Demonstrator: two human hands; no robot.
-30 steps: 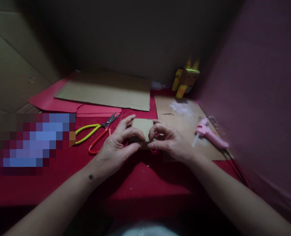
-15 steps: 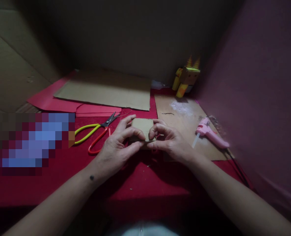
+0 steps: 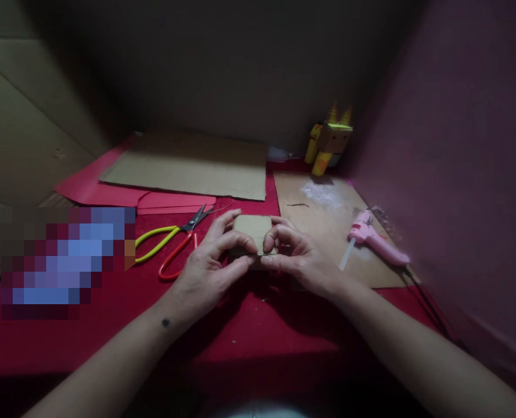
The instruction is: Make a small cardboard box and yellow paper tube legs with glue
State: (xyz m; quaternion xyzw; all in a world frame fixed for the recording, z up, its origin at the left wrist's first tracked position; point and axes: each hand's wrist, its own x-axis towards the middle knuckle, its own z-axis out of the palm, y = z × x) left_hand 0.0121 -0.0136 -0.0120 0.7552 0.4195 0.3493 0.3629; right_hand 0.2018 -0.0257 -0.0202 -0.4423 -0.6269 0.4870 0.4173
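A small tan cardboard piece (image 3: 253, 228), squarish with rounded far corners, is held between both hands above the red cloth. My left hand (image 3: 216, 255) grips its left side, thumb and forefinger pinched at the near edge. On the right side, my right hand (image 3: 296, 249) holds it the same way, with thumb and bent forefinger at that near edge. The fingertips of the two hands almost meet. Fingers behind the piece are partly hidden. Scissors (image 3: 188, 229) with one yellow and one red handle lie open just left of my left hand.
Large cardboard sheet (image 3: 188, 165) over red sheets (image 3: 96, 180) at the back left. Pink glue gun (image 3: 375, 241) on a brown board (image 3: 310, 226) at the right, its cord trailing nearer. Yellow cardboard figure (image 3: 334, 139) behind the board. Blurred-out blue patch (image 3: 75, 249) at the left.
The whole view has shifted slightly, so the table's things appear a little lower. Both hands keep their hold on the cardboard piece, with the fingertips at its near edge moved only slightly.
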